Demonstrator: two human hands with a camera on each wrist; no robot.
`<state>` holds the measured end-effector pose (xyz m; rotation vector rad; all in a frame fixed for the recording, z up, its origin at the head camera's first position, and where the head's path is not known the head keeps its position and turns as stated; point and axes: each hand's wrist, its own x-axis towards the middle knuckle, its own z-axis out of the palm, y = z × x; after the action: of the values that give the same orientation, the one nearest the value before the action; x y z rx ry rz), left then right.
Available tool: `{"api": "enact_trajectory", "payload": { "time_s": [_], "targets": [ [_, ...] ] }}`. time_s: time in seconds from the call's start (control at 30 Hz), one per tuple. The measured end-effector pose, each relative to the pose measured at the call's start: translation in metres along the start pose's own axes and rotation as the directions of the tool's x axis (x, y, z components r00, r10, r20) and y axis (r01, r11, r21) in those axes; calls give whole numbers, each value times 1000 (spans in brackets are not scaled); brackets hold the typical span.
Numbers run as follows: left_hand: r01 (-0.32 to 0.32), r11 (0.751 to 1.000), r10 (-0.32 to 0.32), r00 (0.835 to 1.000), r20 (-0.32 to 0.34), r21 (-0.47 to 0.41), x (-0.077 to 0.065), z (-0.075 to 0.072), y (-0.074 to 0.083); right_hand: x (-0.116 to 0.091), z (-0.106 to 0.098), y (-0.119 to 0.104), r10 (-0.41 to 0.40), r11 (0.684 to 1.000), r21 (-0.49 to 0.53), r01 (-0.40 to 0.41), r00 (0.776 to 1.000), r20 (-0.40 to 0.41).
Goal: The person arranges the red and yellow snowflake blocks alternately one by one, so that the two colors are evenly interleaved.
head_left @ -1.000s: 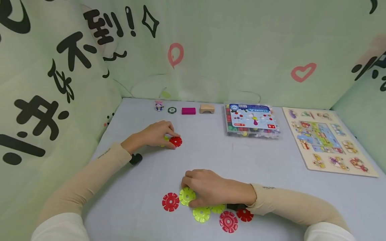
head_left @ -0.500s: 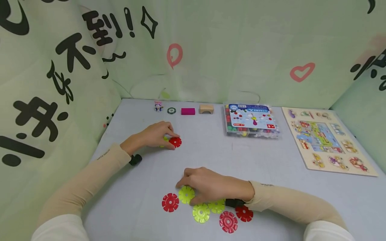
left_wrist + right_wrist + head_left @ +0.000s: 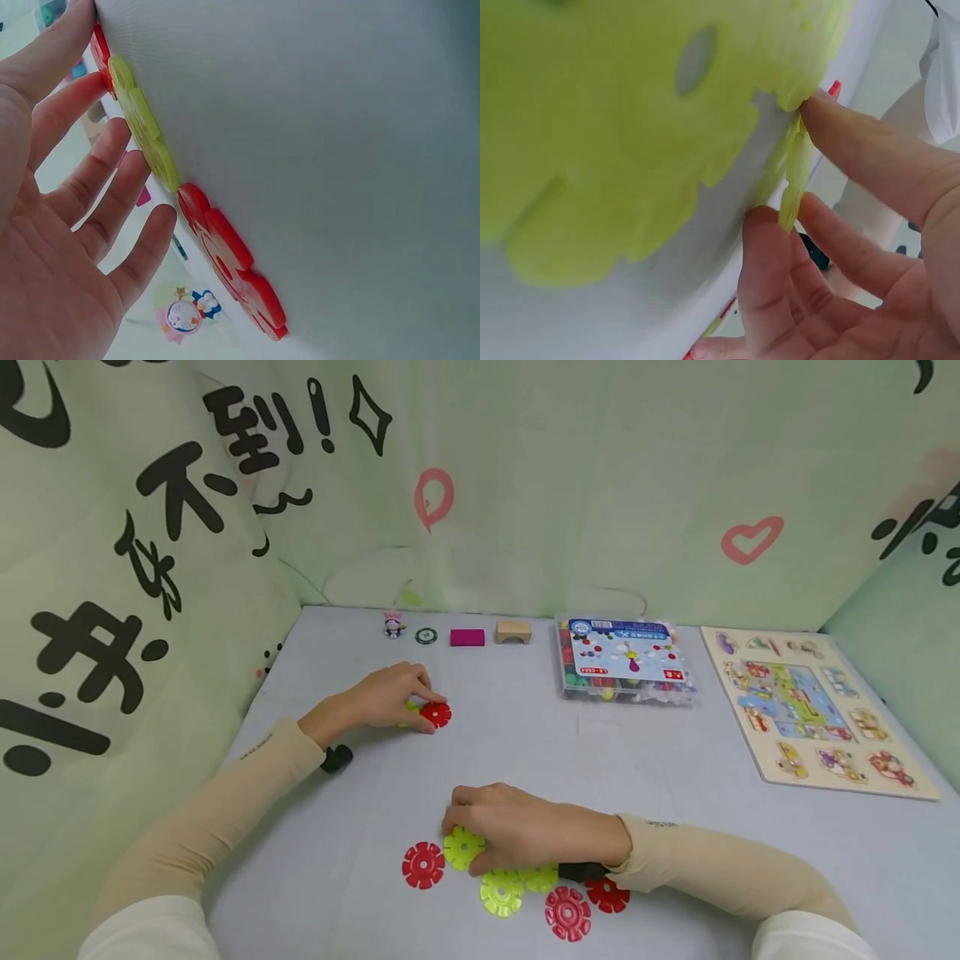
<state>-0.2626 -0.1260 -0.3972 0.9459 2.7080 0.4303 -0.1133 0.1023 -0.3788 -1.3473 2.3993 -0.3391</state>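
Observation:
My left hand (image 3: 386,695) pinches the edges of a red snowflake disc (image 3: 437,715) between thumb and index finger, at the table's left middle. Against it lies a yellow-green disc (image 3: 139,124), mostly covered by the hand in the head view. Another red disc (image 3: 232,259) continues that row in the left wrist view. Nearer the front, my right hand (image 3: 517,827) holds a yellow-green disc (image 3: 463,847) at its rim with thumb and fingers. Around it lie a red disc (image 3: 423,865), two more yellow-green discs (image 3: 501,893), a pinkish-red disc (image 3: 567,913) and a red disc (image 3: 607,895).
Along the back edge stand a small figurine (image 3: 393,624), a round dark token (image 3: 426,636), a magenta block (image 3: 467,637) and a wooden arch block (image 3: 513,632). A clear lidded box (image 3: 626,660) of parts and a wooden picture puzzle board (image 3: 813,714) occupy the right side.
My right hand's fingers have shifted slightly leftward around the yellow-green disc, which stays in nearly the same place. The left hand keeps its hold on the red disc.

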Motion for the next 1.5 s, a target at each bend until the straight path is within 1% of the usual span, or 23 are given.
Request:
{"api": "enact_trajectory", "payload": {
  "time_s": [0.17, 0.27, 0.37, 0.43, 0.53, 0.63, 0.73, 0.83, 0.93, 1.0, 1.07, 1.17, 1.23, 1.3, 1.37, 1.43, 1.5],
  "targets": [
    [-7, 1000, 7, 1000, -7, 9, 0, 0, -1, 1, -1, 2, -22, 998, 57, 20, 1000, 21],
    [-18, 1000, 18, 1000, -6, 17, 0, 0, -1, 2, -2, 5, -47, 996, 72, 47, 999, 10],
    [-28, 999, 28, 1000, -12, 23, 0, 0, -1, 3, -4, 9, -61, 996, 61, 62, 998, -27],
    [-31, 999, 32, 999, -16, 24, 0, 0, -1, 3, -6, 12, -54, 997, 54, 56, 998, -43],
    [-29, 999, 29, 999, -17, 23, 0, -1, 0, 2, -8, 16, -52, 997, 52, 54, 998, -27],
    [-23, 1000, 24, 1000, -15, 21, 0, -1, 0, 2, -9, 19, -71, 996, 58, 70, 997, 11],
    [-20, 1000, 21, 1000, -15, 18, 0, -2, 0, 2, -10, 21, -84, 995, 61, 83, 996, 27],
    [-16, 1000, 16, 1000, -13, 20, 0, -2, 0, 3, -11, 21, -78, 995, 58, 77, 997, 21],
    [-12, 1000, 12, 1000, -8, 27, 0, -1, 1, 2, -16, 25, -59, 997, 53, 60, 998, -19],
    [-10, 1000, 10, 1000, -5, 29, 0, -1, 1, 2, -22, 32, -34, 998, 59, 38, 997, -67],
    [-9, 1000, 9, 1000, -1, 30, 0, -1, 1, 5, -31, 45, 12, 997, 75, -2, 991, -131],
    [-5, 999, 5, 1000, 5, 31, 1, -2, 1, 14, -42, 73, 87, 992, 109, -64, 972, -217],
    [-1, 999, 0, 1000, 8, 33, 1, -2, 1, 24, -48, 92, 140, 985, 134, -108, 957, -256],
    [2, 999, -2, 1000, 8, 32, 1, -3, 1, 35, -52, 108, 172, 980, 146, -135, 945, -279],
    [5, 1000, -5, 1000, 8, 22, 1, -3, 1, 44, -54, 118, 195, 976, 154, -156, 938, -287],
    [4, 1000, -4, 1000, 11, 12, 0, -3, 2, 52, -55, 124, 201, 975, 147, -165, 938, -283],
    [3, 1000, -3, 1000, 11, 7, 0, -4, 2, 58, -55, 127, 194, 977, 134, -163, 943, -271]
  ]
}}
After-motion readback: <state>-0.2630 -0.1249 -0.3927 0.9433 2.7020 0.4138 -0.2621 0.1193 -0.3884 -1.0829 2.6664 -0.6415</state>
